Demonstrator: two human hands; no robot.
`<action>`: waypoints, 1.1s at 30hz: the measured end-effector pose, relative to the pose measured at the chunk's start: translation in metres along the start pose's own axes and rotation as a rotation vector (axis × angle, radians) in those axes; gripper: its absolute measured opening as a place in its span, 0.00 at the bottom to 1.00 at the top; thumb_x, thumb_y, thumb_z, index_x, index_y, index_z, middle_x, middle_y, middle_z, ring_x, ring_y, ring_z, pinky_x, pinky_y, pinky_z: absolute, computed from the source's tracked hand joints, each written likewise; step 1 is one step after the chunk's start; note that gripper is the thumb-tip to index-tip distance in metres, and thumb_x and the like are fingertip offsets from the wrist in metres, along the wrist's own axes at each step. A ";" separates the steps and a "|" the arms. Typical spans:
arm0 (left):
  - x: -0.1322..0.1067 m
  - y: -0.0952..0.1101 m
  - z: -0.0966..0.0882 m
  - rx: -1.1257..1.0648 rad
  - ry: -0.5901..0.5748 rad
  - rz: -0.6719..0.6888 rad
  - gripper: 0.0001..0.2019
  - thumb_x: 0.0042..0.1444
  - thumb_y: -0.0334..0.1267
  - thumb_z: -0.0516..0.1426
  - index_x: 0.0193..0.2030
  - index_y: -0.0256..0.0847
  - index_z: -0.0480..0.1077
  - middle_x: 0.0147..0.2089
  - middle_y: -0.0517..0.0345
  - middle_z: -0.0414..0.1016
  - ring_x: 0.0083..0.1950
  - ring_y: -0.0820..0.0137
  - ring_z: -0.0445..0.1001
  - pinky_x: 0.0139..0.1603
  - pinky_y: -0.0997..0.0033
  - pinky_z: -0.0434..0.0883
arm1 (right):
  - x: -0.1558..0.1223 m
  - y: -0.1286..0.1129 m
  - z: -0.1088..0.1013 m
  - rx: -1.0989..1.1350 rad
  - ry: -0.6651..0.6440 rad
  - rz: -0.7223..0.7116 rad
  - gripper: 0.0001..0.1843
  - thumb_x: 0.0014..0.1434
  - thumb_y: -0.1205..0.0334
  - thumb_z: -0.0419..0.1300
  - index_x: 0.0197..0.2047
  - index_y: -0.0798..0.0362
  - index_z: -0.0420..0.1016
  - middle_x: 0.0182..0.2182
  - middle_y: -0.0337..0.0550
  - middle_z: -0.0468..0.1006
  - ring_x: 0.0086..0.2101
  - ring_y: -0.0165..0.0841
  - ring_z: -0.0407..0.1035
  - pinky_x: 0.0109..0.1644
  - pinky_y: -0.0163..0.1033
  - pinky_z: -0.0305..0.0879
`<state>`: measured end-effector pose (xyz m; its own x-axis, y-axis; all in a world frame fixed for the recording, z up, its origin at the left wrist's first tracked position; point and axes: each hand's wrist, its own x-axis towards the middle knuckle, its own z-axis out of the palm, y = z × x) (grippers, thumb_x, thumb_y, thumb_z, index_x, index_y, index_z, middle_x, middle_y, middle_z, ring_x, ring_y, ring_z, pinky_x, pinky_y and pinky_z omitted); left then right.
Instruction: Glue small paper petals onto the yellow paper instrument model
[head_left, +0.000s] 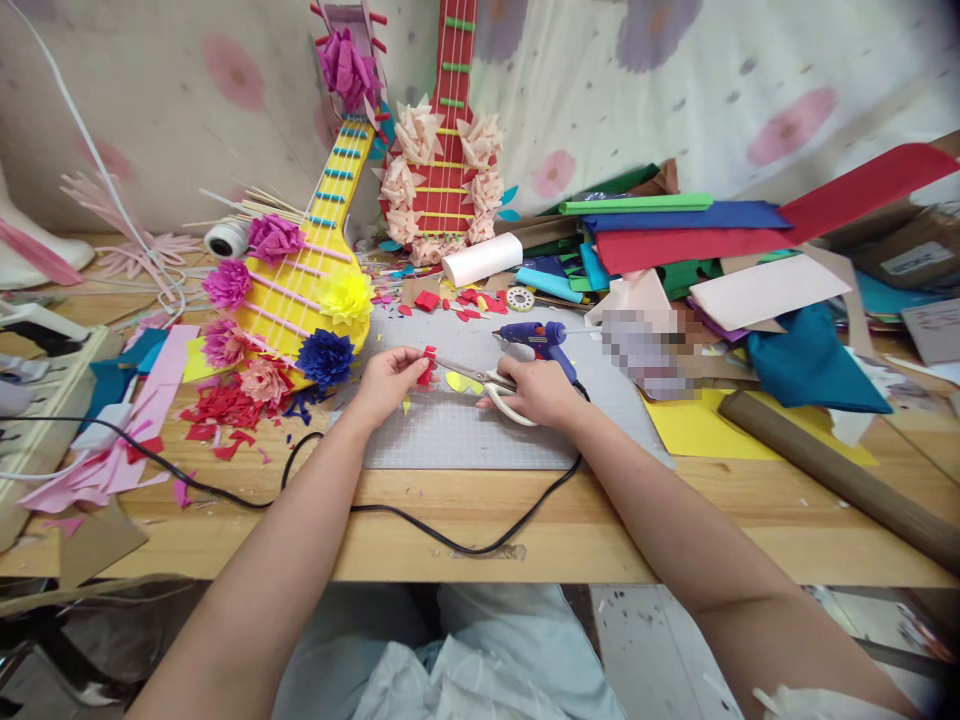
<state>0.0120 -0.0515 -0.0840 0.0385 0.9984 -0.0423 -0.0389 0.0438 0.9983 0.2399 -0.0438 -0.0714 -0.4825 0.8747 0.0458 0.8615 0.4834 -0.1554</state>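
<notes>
Over the grey cutting mat (420,440), my left hand (390,383) is closed in a pinch on a small piece of red paper (428,367). My right hand (545,388) grips a pair of scissors (511,410) with white handles, and their blades point left, reaching the red paper. I cannot tell whether the blades are cutting into it. Yellow scraps (461,382) lie on the mat below the blades. Just behind my right hand, a blue hot glue gun (534,333) rests on the mat.
A yellow paper guitar (334,215) with paper flowers leans at left; a red one (448,150) stands behind. Red scraps (225,410) litter the left side. Coloured paper rolls (690,240) pile up at right, near a brown tube (832,470). A black cord (465,550) crosses the front.
</notes>
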 end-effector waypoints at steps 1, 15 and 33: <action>0.000 0.000 0.000 0.000 0.003 -0.003 0.15 0.40 0.46 0.63 0.29 0.36 0.68 0.24 0.61 0.70 0.27 0.71 0.72 0.31 0.66 0.74 | 0.000 0.000 0.000 -0.001 0.003 -0.001 0.28 0.52 0.34 0.48 0.33 0.52 0.66 0.24 0.43 0.73 0.26 0.34 0.66 0.27 0.35 0.42; -0.002 0.003 -0.002 -0.010 -0.039 -0.028 0.17 0.39 0.46 0.63 0.31 0.36 0.68 0.27 0.60 0.71 0.30 0.72 0.73 0.31 0.68 0.75 | 0.001 0.001 0.000 0.006 0.003 0.022 0.27 0.52 0.35 0.49 0.32 0.52 0.67 0.24 0.43 0.73 0.26 0.33 0.66 0.27 0.35 0.42; -0.002 0.001 0.001 -0.015 -0.060 -0.008 0.12 0.44 0.41 0.61 0.31 0.36 0.65 0.30 0.61 0.69 0.29 0.75 0.73 0.29 0.70 0.75 | 0.000 -0.001 -0.002 -0.007 -0.037 0.004 0.28 0.52 0.33 0.48 0.33 0.52 0.66 0.24 0.42 0.73 0.27 0.33 0.66 0.27 0.35 0.43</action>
<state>0.0131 -0.0534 -0.0826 0.0984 0.9940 -0.0474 -0.0537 0.0529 0.9972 0.2395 -0.0439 -0.0697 -0.4848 0.8746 0.0089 0.8642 0.4806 -0.1488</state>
